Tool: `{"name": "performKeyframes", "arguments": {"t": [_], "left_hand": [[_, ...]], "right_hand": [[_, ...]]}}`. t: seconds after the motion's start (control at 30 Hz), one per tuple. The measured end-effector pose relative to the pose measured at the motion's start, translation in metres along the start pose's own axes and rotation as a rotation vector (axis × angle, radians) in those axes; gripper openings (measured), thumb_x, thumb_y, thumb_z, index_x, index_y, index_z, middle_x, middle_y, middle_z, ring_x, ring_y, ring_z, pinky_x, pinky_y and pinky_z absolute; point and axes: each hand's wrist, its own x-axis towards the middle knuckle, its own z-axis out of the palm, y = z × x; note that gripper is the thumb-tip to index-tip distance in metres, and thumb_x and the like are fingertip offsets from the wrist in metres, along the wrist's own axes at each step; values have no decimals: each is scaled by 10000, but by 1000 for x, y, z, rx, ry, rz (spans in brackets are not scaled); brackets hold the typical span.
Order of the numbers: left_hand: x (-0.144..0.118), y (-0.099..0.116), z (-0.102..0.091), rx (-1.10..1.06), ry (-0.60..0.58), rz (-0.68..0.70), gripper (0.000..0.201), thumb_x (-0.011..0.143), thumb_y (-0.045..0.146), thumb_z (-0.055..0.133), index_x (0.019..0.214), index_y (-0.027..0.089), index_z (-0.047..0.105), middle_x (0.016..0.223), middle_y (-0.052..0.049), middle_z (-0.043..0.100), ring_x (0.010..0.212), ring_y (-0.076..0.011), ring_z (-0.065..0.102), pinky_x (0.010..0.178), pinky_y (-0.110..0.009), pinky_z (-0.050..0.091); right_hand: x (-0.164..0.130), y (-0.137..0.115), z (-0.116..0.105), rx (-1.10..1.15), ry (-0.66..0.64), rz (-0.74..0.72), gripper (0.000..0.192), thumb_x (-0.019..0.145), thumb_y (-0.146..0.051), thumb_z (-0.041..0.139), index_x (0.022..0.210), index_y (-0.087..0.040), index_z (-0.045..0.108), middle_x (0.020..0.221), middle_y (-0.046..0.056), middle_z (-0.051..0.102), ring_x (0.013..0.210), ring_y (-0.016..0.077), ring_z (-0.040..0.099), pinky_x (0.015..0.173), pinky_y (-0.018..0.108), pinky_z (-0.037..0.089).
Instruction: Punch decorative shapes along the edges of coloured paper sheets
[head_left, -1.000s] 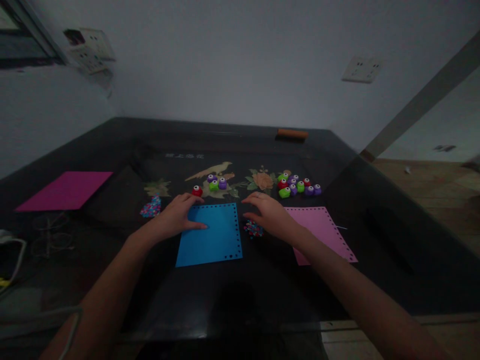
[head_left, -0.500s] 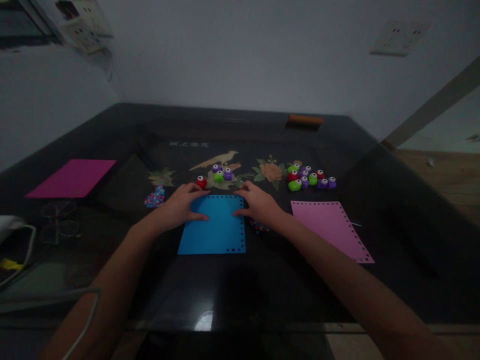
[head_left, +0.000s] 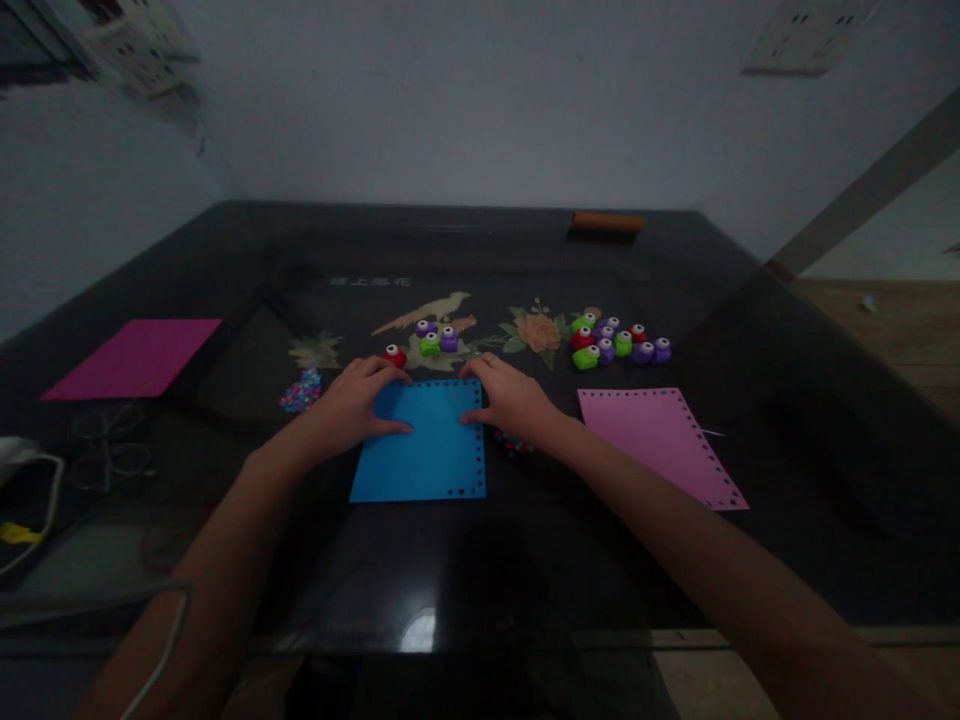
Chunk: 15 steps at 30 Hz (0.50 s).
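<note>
A blue sheet of paper (head_left: 427,450) lies flat on the dark table, with dark hole-like spots along its top and right edges and at its bottom right. My left hand (head_left: 356,398) rests on its upper left side, thumb on the paper and fingers at the top edge. My right hand (head_left: 511,402) touches the upper right side in the same way. Both hands have the thumb apart from the fingers and hold nothing between them. A red one-eyed figure (head_left: 395,356) stands just beyond my left fingertips. Colourful small bits (head_left: 514,443) lie partly hidden under my right hand.
A pink sheet (head_left: 652,440) with edge spots lies right, a magenta sheet (head_left: 135,358) left. One-eyed figures (head_left: 606,347) cluster behind the pink sheet; several more (head_left: 439,341) stand mid-table. Colourful bits (head_left: 302,388) are left of my hand. A cable (head_left: 176,635) crosses my left forearm.
The whole view has shifted slightly, so the table sits a little higher and further left in the picture. My hands stay in nearly the same place on the blue sheet.
</note>
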Motion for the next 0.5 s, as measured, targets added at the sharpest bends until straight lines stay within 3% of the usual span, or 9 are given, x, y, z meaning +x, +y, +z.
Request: {"name": "performKeyframes", "arguments": {"t": [0.13, 0.27, 0.5], "left_hand": [[0, 3, -2, -60, 10, -11, 532, 663, 516, 691, 1071, 205, 553, 1176, -103, 514, 1103, -320, 489, 926, -458, 407], [1, 3, -5, -145, -9, -2, 409, 713, 442, 643, 1026, 198, 539, 1071, -79, 585, 998, -277, 564, 859, -392, 444], [-1, 3, -19, -208, -24, -148, 402, 741, 522, 582, 971, 193, 592, 970, -51, 660, 864, -249, 620, 750, -332, 466]], "right_hand": [[0, 0, 1, 5, 3, 4, 637, 696, -333, 758, 1237, -147, 479, 1214, 127, 518, 1058, 276, 549, 798, 362, 454], [0, 0, 1, -4, -11, 16, 562, 701, -346, 749, 1182, -171, 518, 1187, 111, 518, 1002, 253, 561, 750, 341, 449], [-1, -1, -1, -7, -10, 29, 528, 690, -356, 749, 1120, -158, 517, 1139, 103, 520, 912, 232, 566, 685, 321, 437]]}}
